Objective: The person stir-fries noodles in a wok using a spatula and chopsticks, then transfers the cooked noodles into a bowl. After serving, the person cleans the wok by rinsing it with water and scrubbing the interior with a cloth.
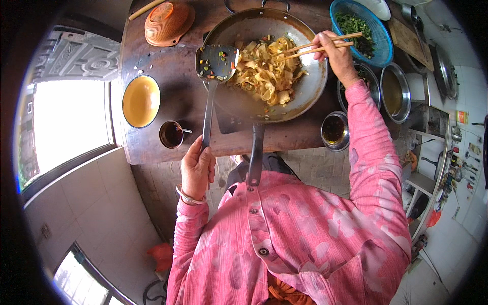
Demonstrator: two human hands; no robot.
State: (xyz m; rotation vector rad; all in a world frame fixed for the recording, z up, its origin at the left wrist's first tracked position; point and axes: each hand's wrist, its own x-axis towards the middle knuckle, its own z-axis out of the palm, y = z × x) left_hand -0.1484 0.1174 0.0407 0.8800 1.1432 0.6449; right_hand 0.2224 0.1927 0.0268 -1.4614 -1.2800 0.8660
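Note:
My left hand (197, 164) grips the long handle of a metal wok spatula (211, 110). Its broad blade, dotted with bits of chopped vegetable, rests over the left side of a large wok (310, 82). Wide flat noodles (270, 76), mixed with small coloured bits, fill the middle of the wok. In my right hand (337, 57) is a pair of wooden chopsticks (320, 49), slightly apart, with their tips at the noodles on the upper right. The wok's dark handle (256, 156) points towards my body.
Left of the wok are an upturned orange basket (167, 23), a yellow bowl (141, 101) and a cup of dark sauce (171, 134) with a spoon. At right stand a blue colander (385, 45) of greens, a metal bowl (396, 93) of liquid and a pot of dark oily liquid (334, 130).

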